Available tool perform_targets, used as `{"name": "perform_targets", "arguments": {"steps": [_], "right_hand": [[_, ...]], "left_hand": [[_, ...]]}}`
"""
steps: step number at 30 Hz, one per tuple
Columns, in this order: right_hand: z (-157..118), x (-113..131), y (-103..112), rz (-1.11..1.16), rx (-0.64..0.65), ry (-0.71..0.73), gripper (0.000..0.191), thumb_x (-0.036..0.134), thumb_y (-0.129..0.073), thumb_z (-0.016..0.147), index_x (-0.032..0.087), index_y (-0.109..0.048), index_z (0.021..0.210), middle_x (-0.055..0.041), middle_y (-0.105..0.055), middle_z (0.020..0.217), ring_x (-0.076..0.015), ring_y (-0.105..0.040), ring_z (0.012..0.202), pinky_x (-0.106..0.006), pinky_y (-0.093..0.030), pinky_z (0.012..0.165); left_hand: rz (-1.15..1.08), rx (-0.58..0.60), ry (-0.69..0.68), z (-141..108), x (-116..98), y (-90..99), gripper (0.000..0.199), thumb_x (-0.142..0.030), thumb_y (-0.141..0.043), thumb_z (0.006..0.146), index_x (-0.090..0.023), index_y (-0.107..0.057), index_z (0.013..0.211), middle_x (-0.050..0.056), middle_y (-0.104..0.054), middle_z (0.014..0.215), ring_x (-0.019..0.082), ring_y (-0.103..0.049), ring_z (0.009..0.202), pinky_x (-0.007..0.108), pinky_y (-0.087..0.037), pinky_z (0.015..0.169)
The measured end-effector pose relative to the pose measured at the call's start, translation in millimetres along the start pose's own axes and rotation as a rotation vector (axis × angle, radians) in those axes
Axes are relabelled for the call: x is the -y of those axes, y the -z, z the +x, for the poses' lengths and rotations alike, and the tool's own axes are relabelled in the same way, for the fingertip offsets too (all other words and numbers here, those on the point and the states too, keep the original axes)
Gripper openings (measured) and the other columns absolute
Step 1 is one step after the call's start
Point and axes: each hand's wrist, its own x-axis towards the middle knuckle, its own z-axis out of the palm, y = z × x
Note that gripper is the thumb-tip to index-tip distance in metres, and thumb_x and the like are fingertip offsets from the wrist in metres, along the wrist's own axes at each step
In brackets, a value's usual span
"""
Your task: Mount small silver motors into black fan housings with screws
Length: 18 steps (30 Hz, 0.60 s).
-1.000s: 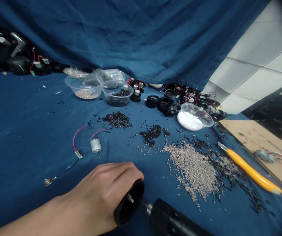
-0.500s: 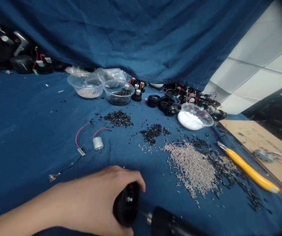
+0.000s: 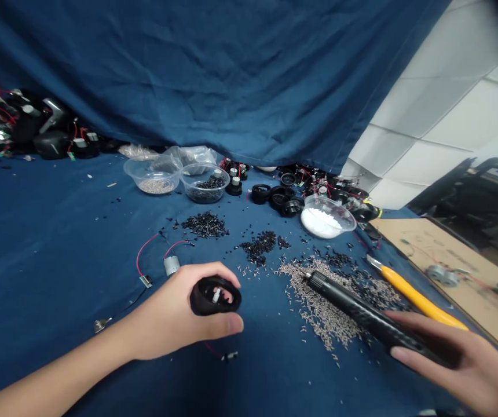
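Observation:
My left hand (image 3: 175, 313) grips a round black plastic housing (image 3: 215, 296) with a small white part showing in its open end. My right hand (image 3: 457, 356) holds a slim black electric screwdriver (image 3: 357, 304) by its rear, and the metal tip points left over a pile of small silver screws (image 3: 325, 304). Just above my left hand sits a small silver DC motor (image 3: 171, 265) with red wires. A short wire with a small black end (image 3: 229, 356) lies below that hand.
Loose black screws (image 3: 257, 246) lie on the blue cloth (image 3: 49, 243). Transparent bowls (image 3: 156, 176) stand at the back near black parts (image 3: 279, 200). A yellow utility knife (image 3: 414, 295) lies right, beside a cardboard sheet (image 3: 431, 249). Blue fabric hangs behind.
The screwdriver has moved up and right, away from the housing, and my right hand has come into view. The housing has turned its open end upward, and my left hand has moved up.

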Motion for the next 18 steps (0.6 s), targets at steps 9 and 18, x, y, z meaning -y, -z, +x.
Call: {"name": "perform_targets", "arguments": {"steps": [9, 18], "right_hand": [[7, -10, -17, -0.028, 0.201, 0.046, 0.040, 0.044, -0.063, 0.086, 0.034, -0.064, 0.125, -0.0071, -0.066, 0.124, -0.0281, -0.064, 0.112, -0.034, -0.057, 0.092], [18, 26, -24, -0.161, -0.112, 0.235, 0.035, 0.052, -0.055, 0.088, 0.028, -0.065, 0.112, -0.0062, -0.065, 0.118, -0.0294, -0.064, 0.105, -0.048, -0.055, 0.089]], "left_hand": [[-0.662, -0.088, 0.127, 14, 19, 5.1, 0.047, -0.055, -0.057, 0.089, -0.013, -0.064, 0.109, 0.011, -0.064, 0.097, 0.020, -0.061, 0.091, 0.030, -0.050, 0.079], [-0.872, -0.084, 0.115, 12, 16, 2.8, 0.044, -0.050, -0.059, 0.091, -0.010, -0.061, 0.110, 0.012, -0.063, 0.102, 0.016, -0.059, 0.082, 0.029, -0.050, 0.079]]}}
